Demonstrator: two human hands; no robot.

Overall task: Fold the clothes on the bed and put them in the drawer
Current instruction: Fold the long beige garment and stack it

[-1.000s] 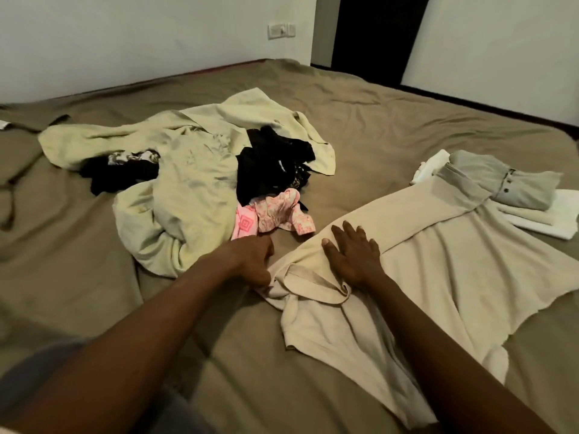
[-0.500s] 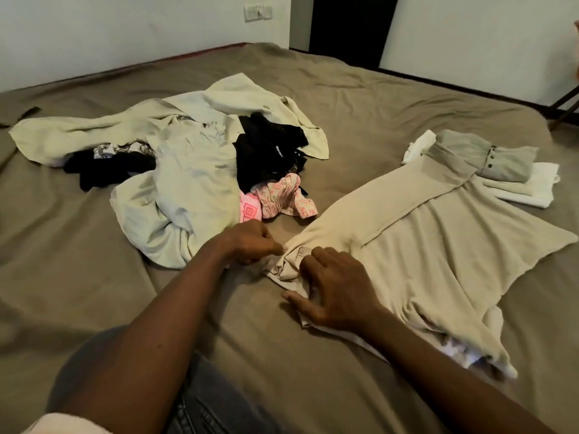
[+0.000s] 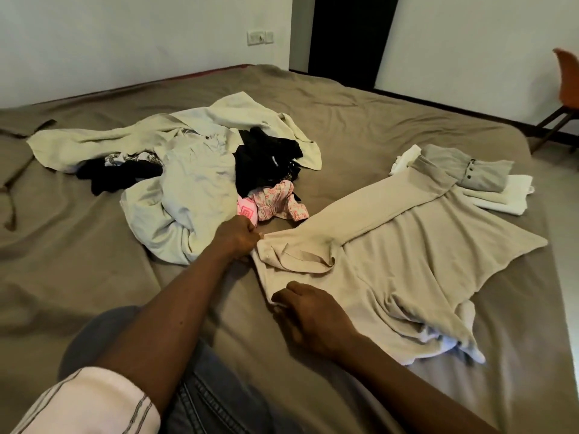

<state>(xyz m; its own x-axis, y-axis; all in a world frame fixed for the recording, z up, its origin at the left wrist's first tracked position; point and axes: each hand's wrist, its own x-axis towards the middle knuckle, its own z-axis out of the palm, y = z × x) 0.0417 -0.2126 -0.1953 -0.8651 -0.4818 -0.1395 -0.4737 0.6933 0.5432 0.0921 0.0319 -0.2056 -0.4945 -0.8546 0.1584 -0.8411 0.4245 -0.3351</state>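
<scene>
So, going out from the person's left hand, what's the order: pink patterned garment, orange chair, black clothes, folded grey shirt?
1. Pink patterned garment, just beyond the left hand gripping the beige dress.
2. Black clothes, right behind it.
3. Folded grey shirt, across the bed to the right.
4. Orange chair, off the bed, far right.

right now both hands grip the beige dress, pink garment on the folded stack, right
No: the head view shows the pink garment by the unfolded pile, not on the folded stack. Left hand and right hand do grip the beige dress.
</scene>
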